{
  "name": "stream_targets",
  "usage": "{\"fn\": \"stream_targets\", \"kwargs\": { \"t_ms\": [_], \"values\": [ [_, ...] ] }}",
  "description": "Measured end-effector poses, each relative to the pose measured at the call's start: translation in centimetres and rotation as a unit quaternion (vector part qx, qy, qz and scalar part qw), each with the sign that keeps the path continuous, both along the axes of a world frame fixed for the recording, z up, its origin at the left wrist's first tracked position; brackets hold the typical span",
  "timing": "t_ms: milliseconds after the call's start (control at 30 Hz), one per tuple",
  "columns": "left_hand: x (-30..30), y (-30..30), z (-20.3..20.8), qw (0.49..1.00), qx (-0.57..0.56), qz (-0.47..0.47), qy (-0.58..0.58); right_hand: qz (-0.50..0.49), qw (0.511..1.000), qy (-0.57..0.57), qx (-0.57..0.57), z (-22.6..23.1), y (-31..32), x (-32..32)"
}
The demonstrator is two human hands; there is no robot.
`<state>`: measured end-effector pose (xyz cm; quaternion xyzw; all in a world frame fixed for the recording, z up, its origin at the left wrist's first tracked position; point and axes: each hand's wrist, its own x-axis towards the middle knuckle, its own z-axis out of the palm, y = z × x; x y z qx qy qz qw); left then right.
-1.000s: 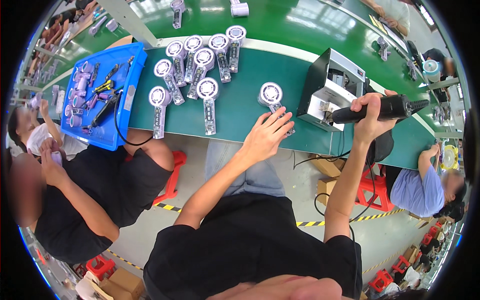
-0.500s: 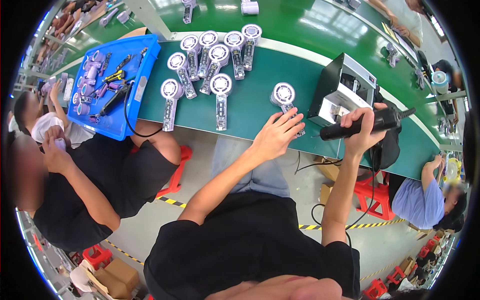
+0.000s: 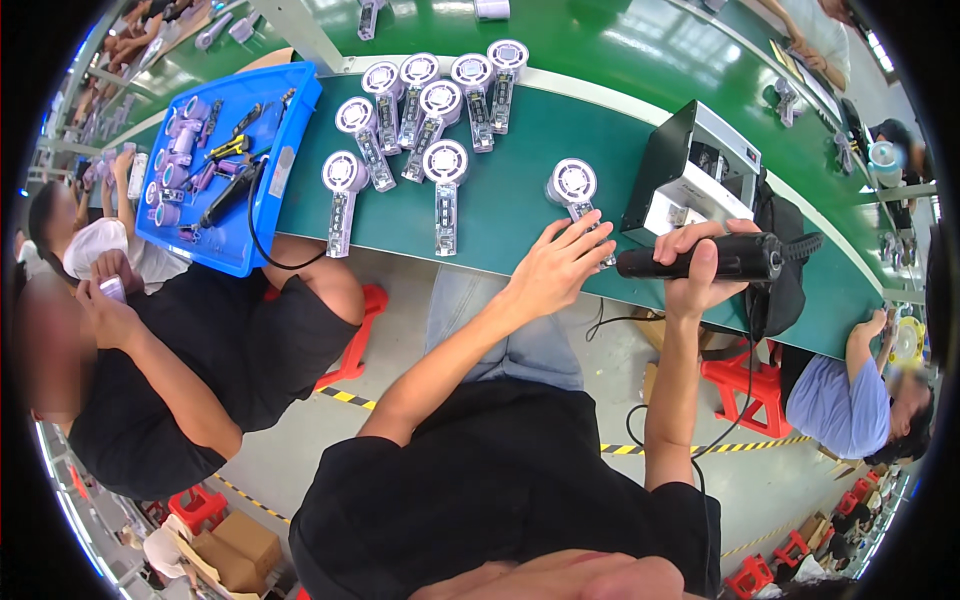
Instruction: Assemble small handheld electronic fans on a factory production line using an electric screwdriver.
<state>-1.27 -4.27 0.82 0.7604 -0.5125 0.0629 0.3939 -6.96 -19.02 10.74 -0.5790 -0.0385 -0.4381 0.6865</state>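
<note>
Right grip [image 3: 700, 280] is wrapped round a black electric screwdriver [image 3: 738, 260], left grip [image 3: 555, 265] loosely spread over the lilac handheld fan [image 3: 574, 182] at the tabletop's [image 3: 510, 215] near edge, so probably lining up, next needing steady aim.

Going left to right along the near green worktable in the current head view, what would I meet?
Blue plastic tray, group of pale lilac round-headed handheld devices, left hand over a lone matching device, right hand gripping a black cylindrical handheld tool.

the handheld tool [image 3: 742, 259] is black, the tray [image 3: 284, 172] blue, the tape [image 3: 347, 397] yellow-black striped.
</note>
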Motion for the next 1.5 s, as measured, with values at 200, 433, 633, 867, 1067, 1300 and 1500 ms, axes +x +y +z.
{"fn": "stream_targets", "kwargs": {
  "t_ms": [200,433,633,867,1067,1300,1500],
  "values": [
    [0.1,0.1,-0.1,1.0,0.001,0.0,0.005,0.049,0.998,-0.018,-0.036,-1.0,1.1,-0.4],
    [0.3,0.0,-0.1,1.0,-0.002,0.008,-0.013,0.08,0.991,-0.035,-0.098,-2.5,2.1,-0.8],
    [-0.2,0.0,0.6,1.0,0.006,0.017,-0.019,0.066,0.992,-0.025,-0.1,-3.2,2.2,-0.8],
    [1.9,-1.5,1.9,0.999,0.036,-0.019,-0.006,0.04,0.998,-0.055,-0.016,-0.3,0.3,-1.1],
    [16.3,-9.2,2.8,0.991,0.096,-0.044,-0.078,-0.066,0.992,-0.089,-0.056,2.7,-4.9,-3.7],
    [17.1,-12.1,6.6,0.963,-0.129,0.167,-0.17,-0.104,0.988,-0.097,-0.06,4.2,-7.4,-6.2],
    [-8.2,-4.0,1.6,0.966,-0.256,0.001,0.032,-0.157,0.977,-0.081,-0.121,7.5,-9.9,-5.0]
  ]
}}
